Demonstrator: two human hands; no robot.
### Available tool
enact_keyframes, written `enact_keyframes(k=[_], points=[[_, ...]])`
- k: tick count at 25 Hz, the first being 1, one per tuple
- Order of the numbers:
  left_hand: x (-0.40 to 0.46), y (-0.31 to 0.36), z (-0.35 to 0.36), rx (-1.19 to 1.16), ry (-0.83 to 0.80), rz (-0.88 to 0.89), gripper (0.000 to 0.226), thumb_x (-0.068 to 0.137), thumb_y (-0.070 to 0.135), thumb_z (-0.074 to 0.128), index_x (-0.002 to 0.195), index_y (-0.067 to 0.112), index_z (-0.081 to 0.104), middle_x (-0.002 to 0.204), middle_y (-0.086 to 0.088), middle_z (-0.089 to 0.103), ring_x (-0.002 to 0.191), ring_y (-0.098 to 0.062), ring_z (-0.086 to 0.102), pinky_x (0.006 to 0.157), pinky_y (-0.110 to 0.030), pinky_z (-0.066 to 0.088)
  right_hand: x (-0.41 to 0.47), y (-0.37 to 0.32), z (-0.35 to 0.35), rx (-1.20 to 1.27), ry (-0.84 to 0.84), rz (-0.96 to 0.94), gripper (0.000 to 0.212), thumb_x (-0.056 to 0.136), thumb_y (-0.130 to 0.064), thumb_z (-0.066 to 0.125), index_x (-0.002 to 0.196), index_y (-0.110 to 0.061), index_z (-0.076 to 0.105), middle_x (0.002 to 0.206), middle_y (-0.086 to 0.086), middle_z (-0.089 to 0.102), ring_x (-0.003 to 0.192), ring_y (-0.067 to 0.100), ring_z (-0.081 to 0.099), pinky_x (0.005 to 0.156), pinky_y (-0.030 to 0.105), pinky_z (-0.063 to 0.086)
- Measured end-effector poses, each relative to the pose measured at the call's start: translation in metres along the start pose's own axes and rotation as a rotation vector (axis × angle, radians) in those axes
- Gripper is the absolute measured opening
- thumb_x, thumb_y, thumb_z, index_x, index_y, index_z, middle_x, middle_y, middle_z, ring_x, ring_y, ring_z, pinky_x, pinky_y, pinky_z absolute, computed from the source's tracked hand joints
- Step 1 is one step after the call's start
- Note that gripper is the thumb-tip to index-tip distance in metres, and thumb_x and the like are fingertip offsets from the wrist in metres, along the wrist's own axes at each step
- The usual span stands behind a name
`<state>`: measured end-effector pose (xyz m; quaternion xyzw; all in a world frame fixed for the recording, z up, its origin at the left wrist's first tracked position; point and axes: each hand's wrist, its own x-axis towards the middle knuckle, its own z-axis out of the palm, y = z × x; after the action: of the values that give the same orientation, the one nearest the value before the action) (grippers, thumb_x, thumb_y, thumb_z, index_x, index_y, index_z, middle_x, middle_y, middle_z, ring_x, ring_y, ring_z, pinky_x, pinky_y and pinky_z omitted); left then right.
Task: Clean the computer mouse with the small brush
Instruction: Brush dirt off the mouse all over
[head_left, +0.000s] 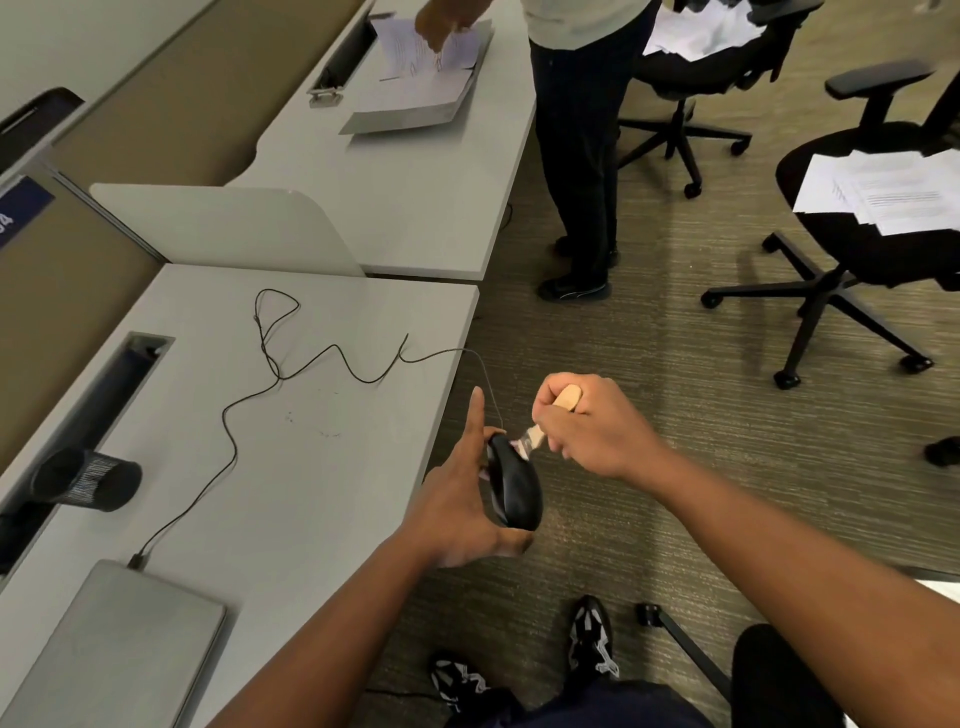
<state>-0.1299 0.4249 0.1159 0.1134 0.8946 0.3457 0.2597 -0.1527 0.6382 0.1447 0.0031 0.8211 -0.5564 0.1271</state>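
Observation:
A black wired computer mouse (514, 488) is held in the air past the desk's right edge. My left hand (462, 499) grips it from the left and below, with the index finger pointing straight up. My right hand (592, 426) grips a small brush (535, 434) with a pale wooden handle; its light bristles touch the front end of the mouse. The mouse's thin black cable (291, 374) runs back across the grey desk (322, 467) in loose loops to a closed grey laptop (119, 649).
A black mesh pen cup (88, 480) lies on its side at the desk's left. Another person (576, 156) stands at the far desk handling papers. Two black office chairs (857, 249) with paper stacks stand on the carpet to the right. My feet show below.

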Motion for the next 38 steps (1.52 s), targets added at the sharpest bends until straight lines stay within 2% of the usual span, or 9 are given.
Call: enact_keyframes(k=[5, 9, 14, 18, 21, 25, 31, 35, 38], points=[[-0.002, -0.002, 0.002, -0.065, -0.019, 0.015, 0.161, 0.062, 0.036, 0.100, 0.149, 0.061, -0.034, 0.163, 0.015, 0.035, 0.141, -0.021, 0.052, 0.110, -0.051, 0.053, 0.010, 0.004, -0.006, 0.261, -0.033, 0.086, 0.013, 0.096, -0.008, 0.059, 0.090, -0.010, 0.070, 0.068, 0.007, 0.070, 0.058, 0.016, 0.061, 0.050, 0.026, 0.046], [-0.002, -0.005, 0.002, -0.135, -0.029, 0.016, 0.162, 0.063, 0.031, 0.100, 0.150, 0.060, -0.033, 0.145, 0.041, 0.032, 0.137, -0.009, 0.050, 0.114, -0.048, 0.050, 0.018, 0.016, -0.012, 0.418, -0.048, 0.226, 0.012, 0.097, -0.001, 0.057, 0.099, -0.002, 0.070, 0.072, 0.011, 0.068, 0.058, 0.016, 0.059, 0.051, 0.026, 0.046], [-0.001, -0.011, 0.000, -0.179, -0.021, 0.004, 0.160, 0.064, 0.029, 0.101, 0.148, 0.066, -0.031, 0.164, 0.019, 0.030, 0.142, -0.013, 0.049, 0.117, -0.048, 0.048, 0.022, 0.027, -0.026, 0.394, -0.054, 0.191, 0.010, 0.097, 0.000, 0.063, 0.101, -0.005, 0.071, 0.076, 0.011, 0.070, 0.063, 0.016, 0.062, 0.055, 0.026, 0.051], [0.002, -0.014, -0.003, -0.178, -0.042, 0.015, 0.160, 0.068, 0.020, 0.099, 0.148, 0.065, -0.032, 0.151, 0.036, 0.031, 0.140, -0.012, 0.051, 0.106, -0.030, 0.055, 0.022, 0.029, -0.031, 0.417, -0.241, 0.076, 0.012, 0.093, -0.001, 0.071, 0.103, -0.005, 0.075, 0.084, 0.014, 0.070, 0.075, 0.019, 0.065, 0.067, 0.028, 0.056], [0.004, -0.013, -0.005, -0.154, -0.058, 0.009, 0.160, 0.069, 0.018, 0.099, 0.147, 0.065, -0.033, 0.163, 0.021, 0.026, 0.135, -0.008, 0.051, 0.099, -0.026, 0.058, 0.023, 0.030, -0.030, 0.460, -0.248, 0.037, 0.012, 0.091, -0.001, 0.072, 0.102, -0.006, 0.076, 0.084, 0.013, 0.070, 0.078, 0.019, 0.064, 0.071, 0.027, 0.057], [0.006, -0.012, -0.005, -0.155, -0.089, 0.010, 0.160, 0.070, 0.017, 0.098, 0.149, 0.061, -0.034, 0.159, 0.024, 0.024, 0.120, 0.008, 0.050, 0.083, -0.009, 0.055, 0.022, 0.031, -0.029, 0.399, -0.295, 0.016, 0.011, 0.092, -0.002, 0.072, 0.101, -0.008, 0.076, 0.081, 0.008, 0.071, 0.077, 0.017, 0.065, 0.071, 0.026, 0.057], [0.002, -0.012, -0.005, -0.183, -0.033, 0.030, 0.160, 0.069, 0.020, 0.099, 0.146, 0.066, -0.033, 0.157, 0.022, 0.031, 0.131, -0.010, 0.055, 0.101, -0.034, 0.058, 0.024, 0.036, -0.025, 0.376, -0.178, 0.035, 0.013, 0.093, 0.000, 0.071, 0.099, -0.010, 0.077, 0.083, 0.012, 0.072, 0.078, 0.020, 0.065, 0.071, 0.029, 0.057], [0.003, -0.016, -0.004, -0.236, 0.000, 0.033, 0.159, 0.066, 0.024, 0.101, 0.149, 0.066, -0.028, 0.158, 0.027, 0.035, 0.133, 0.002, 0.053, 0.107, -0.026, 0.052, 0.023, 0.040, -0.025, 0.451, -0.109, 0.107, 0.010, 0.096, -0.002, 0.068, 0.102, -0.008, 0.074, 0.083, 0.011, 0.071, 0.073, 0.016, 0.065, 0.066, 0.029, 0.055], [0.006, -0.017, -0.002, -0.290, 0.045, 0.014, 0.159, 0.061, 0.029, 0.103, 0.152, 0.066, -0.022, 0.160, 0.020, 0.038, 0.135, -0.004, 0.054, 0.109, -0.029, 0.052, 0.022, 0.044, -0.021, 0.500, -0.058, 0.149, 0.008, 0.097, -0.005, 0.067, 0.101, -0.008, 0.073, 0.079, 0.008, 0.071, 0.069, 0.015, 0.064, 0.064, 0.028, 0.054]])
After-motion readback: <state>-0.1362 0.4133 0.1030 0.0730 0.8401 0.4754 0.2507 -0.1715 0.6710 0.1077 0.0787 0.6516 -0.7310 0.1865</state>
